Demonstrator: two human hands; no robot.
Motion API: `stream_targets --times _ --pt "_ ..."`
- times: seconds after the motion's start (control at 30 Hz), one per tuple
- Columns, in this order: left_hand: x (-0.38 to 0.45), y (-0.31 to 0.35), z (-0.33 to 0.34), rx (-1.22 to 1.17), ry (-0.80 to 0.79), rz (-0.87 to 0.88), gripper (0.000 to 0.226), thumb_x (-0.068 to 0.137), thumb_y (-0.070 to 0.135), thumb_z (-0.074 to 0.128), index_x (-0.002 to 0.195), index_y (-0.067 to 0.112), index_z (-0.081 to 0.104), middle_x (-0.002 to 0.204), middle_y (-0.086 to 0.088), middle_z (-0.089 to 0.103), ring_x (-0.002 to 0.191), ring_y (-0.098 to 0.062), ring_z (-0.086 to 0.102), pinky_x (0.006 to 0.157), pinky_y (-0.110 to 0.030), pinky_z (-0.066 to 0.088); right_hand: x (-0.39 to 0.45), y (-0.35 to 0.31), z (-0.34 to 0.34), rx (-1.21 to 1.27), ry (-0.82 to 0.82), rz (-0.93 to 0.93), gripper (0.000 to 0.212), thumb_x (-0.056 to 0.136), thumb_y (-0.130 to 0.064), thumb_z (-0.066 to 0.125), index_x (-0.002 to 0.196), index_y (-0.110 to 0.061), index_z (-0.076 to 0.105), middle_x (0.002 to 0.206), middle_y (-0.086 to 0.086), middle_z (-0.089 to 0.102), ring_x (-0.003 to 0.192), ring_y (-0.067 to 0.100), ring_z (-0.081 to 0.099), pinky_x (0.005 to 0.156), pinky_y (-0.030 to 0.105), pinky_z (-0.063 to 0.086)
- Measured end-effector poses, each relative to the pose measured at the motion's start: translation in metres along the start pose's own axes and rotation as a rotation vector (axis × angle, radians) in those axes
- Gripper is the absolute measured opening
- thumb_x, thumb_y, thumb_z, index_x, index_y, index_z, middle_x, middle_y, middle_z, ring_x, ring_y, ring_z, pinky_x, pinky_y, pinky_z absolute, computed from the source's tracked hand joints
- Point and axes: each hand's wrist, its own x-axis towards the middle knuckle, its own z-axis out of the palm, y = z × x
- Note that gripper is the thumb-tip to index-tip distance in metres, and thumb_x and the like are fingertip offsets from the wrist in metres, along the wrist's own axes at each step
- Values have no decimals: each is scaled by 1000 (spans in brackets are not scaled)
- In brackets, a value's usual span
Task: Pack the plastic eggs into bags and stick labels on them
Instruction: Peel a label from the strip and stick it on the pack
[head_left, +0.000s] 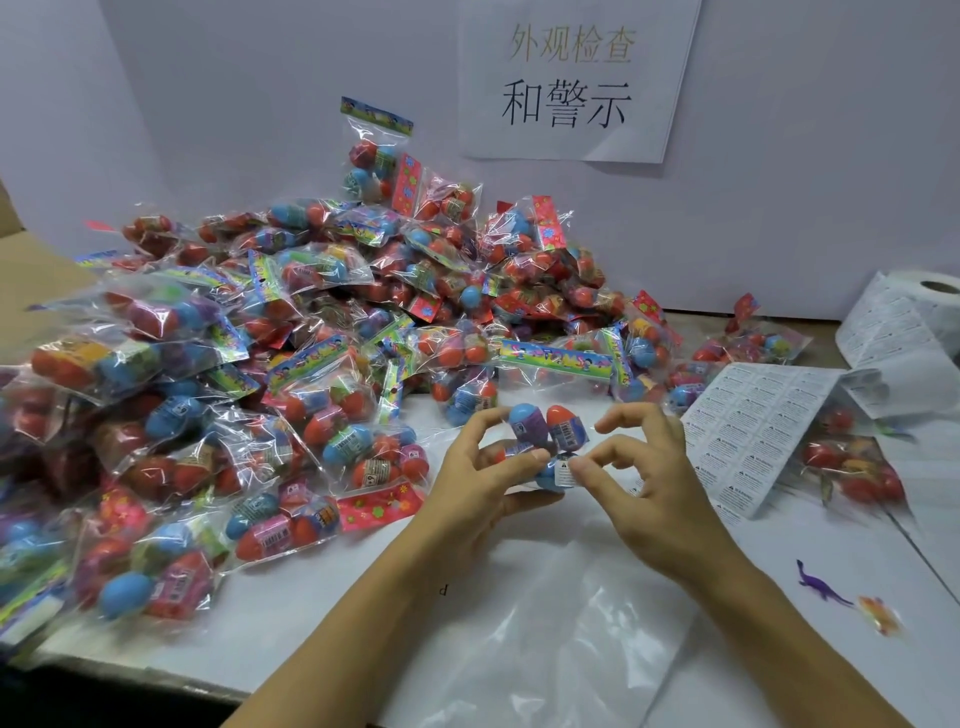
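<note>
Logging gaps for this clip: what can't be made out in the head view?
- Label sheet print: too small to read.
- Small label pinched by right hand: text too small.
- Egg count in the bag held by left hand: fingers cover the lower eggs.
- Label roll: cut off by the right edge.
- Left end of the bagged pile: blurred.

There was just one camera — it sat on the person's head. It looked forward and down, close over the white table (291, 623), toward the wall (779, 182).
</note>
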Motion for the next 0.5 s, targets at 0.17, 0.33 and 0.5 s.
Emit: stream_targets --times 0.17,0.33,0.5 --pt "-1 0 2 2 -4 -15 54 83 7 75 132 15 53 109 -18 76 97 -33 75 80 -43 62 -1 -2 2 -12 -9 2 14 88 -18 76 75 -17 70 107 -14 49 111 5 43 88 22 39" --pt "-3 -3 3 65 -30 19 62 82 -4 80 132 16 51 113 -21 74 103 -36 74 87 -47 62 -1 -1 3 -16 7 -17 15 87 -16 77 74 -15 70 102 -12 49 107 6 44 85 22 39" --pt "-4 -5 5 93 4 69 60 81 -6 80 129 15 51 114 -24 72 103 -39 73 85 -45 62 -1 -1 5 -19 41 -33 18 85 -18 79 71 -21 68 97 -11 49 103 5 43 78 14 36"
